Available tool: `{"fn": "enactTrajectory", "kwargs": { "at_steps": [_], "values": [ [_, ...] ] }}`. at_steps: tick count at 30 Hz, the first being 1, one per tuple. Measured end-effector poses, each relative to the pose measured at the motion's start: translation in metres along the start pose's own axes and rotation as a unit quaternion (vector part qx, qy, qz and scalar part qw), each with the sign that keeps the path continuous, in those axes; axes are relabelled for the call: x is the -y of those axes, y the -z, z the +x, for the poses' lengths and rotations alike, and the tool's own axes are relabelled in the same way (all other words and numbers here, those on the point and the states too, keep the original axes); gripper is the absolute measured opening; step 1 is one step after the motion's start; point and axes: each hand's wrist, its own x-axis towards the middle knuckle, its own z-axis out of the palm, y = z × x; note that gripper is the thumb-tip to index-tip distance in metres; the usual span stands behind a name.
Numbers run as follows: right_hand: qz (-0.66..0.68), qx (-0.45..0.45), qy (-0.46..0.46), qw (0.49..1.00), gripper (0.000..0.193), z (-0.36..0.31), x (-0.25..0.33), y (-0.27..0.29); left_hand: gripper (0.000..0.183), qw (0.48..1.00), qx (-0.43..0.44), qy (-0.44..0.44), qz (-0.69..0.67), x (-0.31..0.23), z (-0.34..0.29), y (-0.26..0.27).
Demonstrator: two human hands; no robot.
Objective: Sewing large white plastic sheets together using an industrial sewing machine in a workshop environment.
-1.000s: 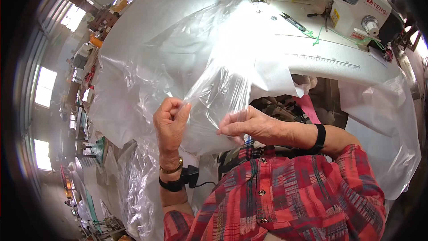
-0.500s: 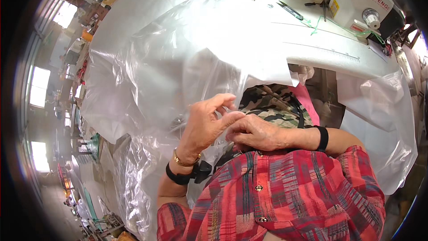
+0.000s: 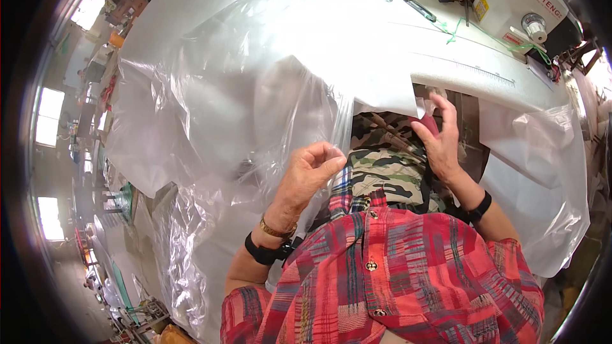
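Note:
A large sheet of clear plastic film spreads over the sewing table and hangs down toward my lap. At its near edge, my left hand is closed in a pinch, thumb against fingers, with the film's folds running down to the fingertips. Farther right, my right hand is raised with thumb and fingers apart, holding nothing that shows. Its fingertips are near the film's hanging corner, in front of the gap at the table edge. Whether they touch that corner is hard to tell.
A white sewing machine stands at the far right. Thread snips and green thread lie on the table by a printed ruler scale. More plastic film hangs at the right. Camouflage cloth covers my lap.
My right hand has left the spot beside my left hand, moved right and forward, and opened. The left hand has shifted slightly right, its thumb and fingers now closer together.

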Motion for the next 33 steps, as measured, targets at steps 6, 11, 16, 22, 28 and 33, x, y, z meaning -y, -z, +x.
{"fn": "enactTrajectory", "kwargs": {
  "at_steps": [6,11,16,22,28,33],
  "values": [
    [-0.174,0.186,0.146,0.956,0.041,0.024,-0.017,-0.019,0.011,0.977,-0.05,-0.155,0.14,-0.029,-0.018,-0.004],
    [0.073,0.382,0.114,0.914,0.024,0.022,0.047,-0.008,0.01,0.95,-0.07,-0.181,0.245,-0.055,-0.026,-0.012],
    [0.269,0.479,-0.023,0.835,0.031,-0.003,0.099,0.004,0.013,0.932,-0.031,-0.191,0.307,-0.055,-0.024,-0.022],
    [0.157,0.472,0.103,0.861,0.025,-0.014,0.122,0.004,0.008,0.894,-0.012,-0.256,0.368,-0.043,-0.023,-0.026],
    [0.086,0.544,0.244,0.798,0.023,-0.016,0.137,0.003,0.013,0.921,0.001,-0.17,0.35,-0.041,-0.03,-0.02],
    [0.165,0.495,0.348,0.779,0.024,-0.004,0.132,-0.002,0.012,0.951,-0.036,-0.124,0.282,-0.037,-0.031,-0.013]
  ]
}}
